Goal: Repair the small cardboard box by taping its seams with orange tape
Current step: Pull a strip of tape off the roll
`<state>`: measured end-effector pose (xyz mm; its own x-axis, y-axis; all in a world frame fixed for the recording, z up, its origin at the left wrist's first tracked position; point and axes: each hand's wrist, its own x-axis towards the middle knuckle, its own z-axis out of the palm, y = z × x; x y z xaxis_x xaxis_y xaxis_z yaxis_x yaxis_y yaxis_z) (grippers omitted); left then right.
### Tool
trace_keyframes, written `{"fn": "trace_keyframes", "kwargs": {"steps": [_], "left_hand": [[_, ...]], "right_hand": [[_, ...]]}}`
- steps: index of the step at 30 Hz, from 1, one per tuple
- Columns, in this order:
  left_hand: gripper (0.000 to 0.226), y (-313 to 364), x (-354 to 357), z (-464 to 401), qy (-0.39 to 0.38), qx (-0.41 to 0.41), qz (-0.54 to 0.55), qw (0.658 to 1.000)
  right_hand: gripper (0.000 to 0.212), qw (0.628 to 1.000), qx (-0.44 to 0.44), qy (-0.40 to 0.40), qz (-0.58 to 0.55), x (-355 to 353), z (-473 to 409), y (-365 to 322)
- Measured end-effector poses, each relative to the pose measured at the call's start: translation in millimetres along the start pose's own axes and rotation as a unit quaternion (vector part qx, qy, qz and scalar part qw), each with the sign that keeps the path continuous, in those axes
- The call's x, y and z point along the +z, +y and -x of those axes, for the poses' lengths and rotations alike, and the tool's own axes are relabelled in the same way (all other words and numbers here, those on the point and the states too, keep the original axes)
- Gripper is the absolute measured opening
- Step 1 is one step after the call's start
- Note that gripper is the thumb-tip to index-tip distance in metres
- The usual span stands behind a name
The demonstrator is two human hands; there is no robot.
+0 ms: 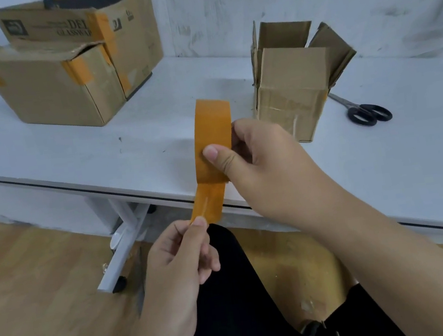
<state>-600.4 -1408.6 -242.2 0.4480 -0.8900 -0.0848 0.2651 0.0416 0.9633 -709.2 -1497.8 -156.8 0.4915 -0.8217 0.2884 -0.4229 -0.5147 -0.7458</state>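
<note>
My right hand point(259, 159) grips an orange tape roll point(213, 129) edge-on in front of the table's near edge, thumb pressed on its outer face. A short strip of tape point(209, 202) hangs down from the roll, and my left hand point(182, 261) pinches its free end between thumb and forefinger. The small cardboard box point(293, 92) stands on the white table point(153, 137) behind and right of the roll, its top flaps open and upright. Clear tape and a bit of orange tape show on its sides.
Two bigger cardboard boxes point(60, 85) patched with orange tape sit at the table's back left. Black-handled scissors point(366, 113) lie to the right of the small box. Below the table edge are its white legs, the wooden floor and my dark-clothed lap.
</note>
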Motion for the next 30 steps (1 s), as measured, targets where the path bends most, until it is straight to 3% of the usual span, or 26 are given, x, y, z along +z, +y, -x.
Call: {"fn": "trace_keyframes", "kwargs": {"steps": [8,20,30], "left_hand": [[0.043,-1.3,-4.7,6.8,0.007,-0.001,-0.028,1.000],[0.029,-15.6,-9.8,16.6,-0.004,-0.029,-0.016,0.999],[0.027,-43.8,-13.2,-11.8,-0.027,-0.006,-0.100,0.995]], "right_hand": [[0.032,1.000,-0.001,0.019,0.014,10.8,3.4,3.4],[0.030,0.998,0.003,0.045,0.049,21.7,-4.5,13.9],[0.031,0.999,0.025,0.015,0.045,11.4,-8.8,11.2]]}}
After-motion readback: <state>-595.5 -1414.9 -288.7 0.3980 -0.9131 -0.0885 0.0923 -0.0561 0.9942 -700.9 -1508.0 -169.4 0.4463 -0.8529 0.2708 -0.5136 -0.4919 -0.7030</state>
